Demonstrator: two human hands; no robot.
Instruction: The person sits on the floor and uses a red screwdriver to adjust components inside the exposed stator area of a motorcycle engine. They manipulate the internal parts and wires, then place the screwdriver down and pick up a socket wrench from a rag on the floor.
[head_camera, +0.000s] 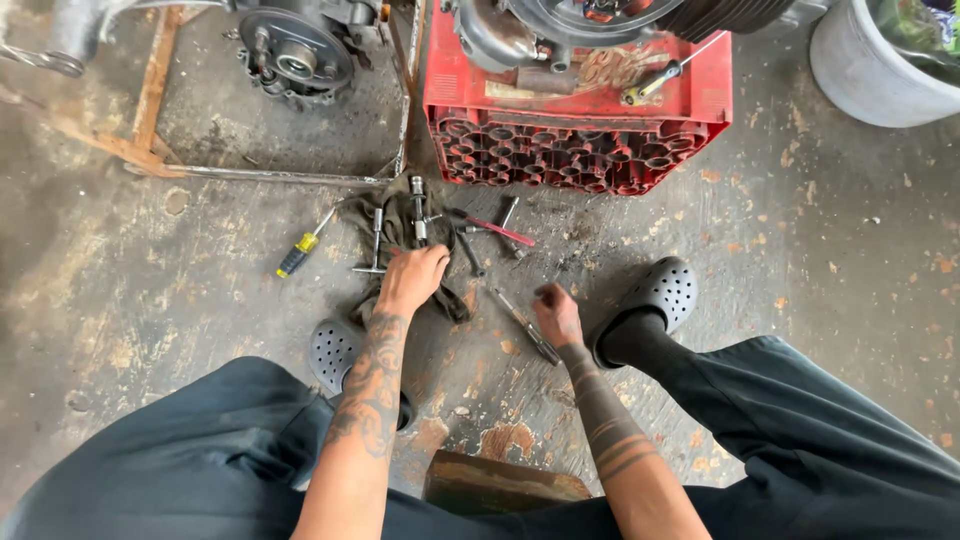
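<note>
My left hand (412, 277) reaches down onto a dirty grey rag (392, 222) on the concrete floor, fingers curled among metal T-handle wrenches (375, 245) lying on it. Whether it grips one of them I cannot tell. My right hand (556, 312) is lower right of it, fingers closed at a long metal wrench (522, 322) that lies on the floor. A red-handled tool (497, 229) and more metal tools lie just beyond both hands. A yellow-and-black screwdriver (297, 253) rests left of the rag.
A red plastic crate (575, 140) carrying an engine stands straight ahead. Another engine part (296, 52) sits in a rusty metal frame (270, 176) at upper left. A grey tub (875, 70) is at upper right. My feet wear dark perforated clogs (660, 292). A wooden block (500, 485) lies between my legs.
</note>
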